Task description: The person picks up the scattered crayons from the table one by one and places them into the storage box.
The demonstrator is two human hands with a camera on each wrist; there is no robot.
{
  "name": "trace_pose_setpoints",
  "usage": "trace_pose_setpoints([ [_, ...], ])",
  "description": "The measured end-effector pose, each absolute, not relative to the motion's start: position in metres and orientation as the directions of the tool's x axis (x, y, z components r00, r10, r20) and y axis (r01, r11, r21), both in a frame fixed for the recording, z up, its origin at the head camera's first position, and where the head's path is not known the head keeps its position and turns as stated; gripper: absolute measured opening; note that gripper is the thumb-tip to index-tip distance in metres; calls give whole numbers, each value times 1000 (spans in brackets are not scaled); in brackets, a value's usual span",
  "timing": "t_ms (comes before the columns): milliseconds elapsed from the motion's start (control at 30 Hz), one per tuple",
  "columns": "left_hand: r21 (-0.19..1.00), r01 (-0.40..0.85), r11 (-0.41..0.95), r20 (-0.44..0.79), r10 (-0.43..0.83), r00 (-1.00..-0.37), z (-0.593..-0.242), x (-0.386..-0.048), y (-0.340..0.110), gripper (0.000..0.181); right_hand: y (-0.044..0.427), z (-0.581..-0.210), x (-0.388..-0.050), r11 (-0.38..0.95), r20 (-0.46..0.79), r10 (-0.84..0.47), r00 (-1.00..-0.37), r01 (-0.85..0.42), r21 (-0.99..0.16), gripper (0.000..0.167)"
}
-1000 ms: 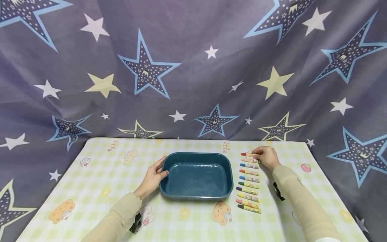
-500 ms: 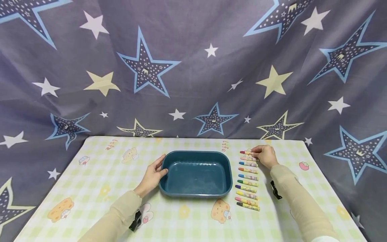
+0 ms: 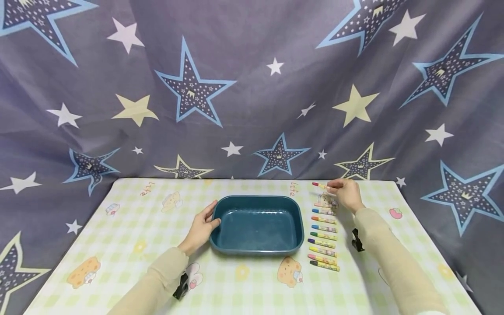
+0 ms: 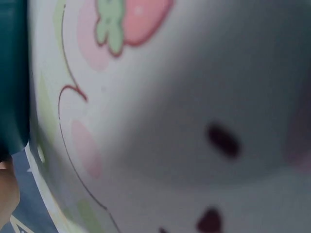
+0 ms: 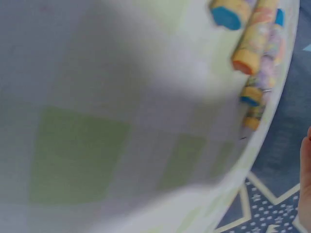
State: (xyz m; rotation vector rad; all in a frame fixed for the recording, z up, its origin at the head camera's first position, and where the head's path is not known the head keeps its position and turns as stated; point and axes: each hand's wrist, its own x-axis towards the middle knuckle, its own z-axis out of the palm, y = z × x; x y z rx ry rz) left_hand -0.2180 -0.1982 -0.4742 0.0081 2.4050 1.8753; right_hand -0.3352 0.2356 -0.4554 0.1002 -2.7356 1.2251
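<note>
A dark teal rectangular basin (image 3: pixel 256 231) stands on the table; my left hand (image 3: pixel 200 229) holds its left rim, thumb over the edge and fingers along the outer wall. In the left wrist view, only the side of the basin and a bit of the hand (image 4: pixel 8 191) show. My right hand (image 3: pixel 347 194) pinches the wrapped end of a red-tipped crayon (image 3: pixel 318 185), raised beyond the far end of a crayon column. Several other crayons lie in that column right of the basin, such as an orange one (image 3: pixel 324 219) and a black one (image 3: pixel 324 265).
A checked tablecloth (image 3: pixel 118 245) with cartoon prints covers the table. Behind it hangs a dark curtain (image 3: pixel 252 109) with stars. In the right wrist view, crayon ends (image 5: pixel 248 60) lie at the upper right.
My right hand has lifted the red crayon away from the far end of the column, moving it farther back. The left hand keeps its hold on the basin.
</note>
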Motion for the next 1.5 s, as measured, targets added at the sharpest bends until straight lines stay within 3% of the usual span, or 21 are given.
trace_pose_setpoints([
  [533, 966, -58, 253, -71, 42, -997, -476, -220, -205, 62, 174, -418, -313, 539, 222, -172, -960, -280, -794, 22],
  [1067, 965, -56, 256, -73, 59, -996, -481, -220, -201, 62, 119, -427, -287, 296, 146, -298, -943, -237, -925, 26],
  [1267, 967, -47, 250, -59, 39, -997, -480, -220, -200, 62, 88, -411, -272, 300, 142, -363, -921, -260, -918, 22],
  [1500, 962, -64, 264, -74, 29, -997, -477, -218, -197, 61, 62, -445, -287, 303, 110, -379, -919, -236, -923, 22],
])
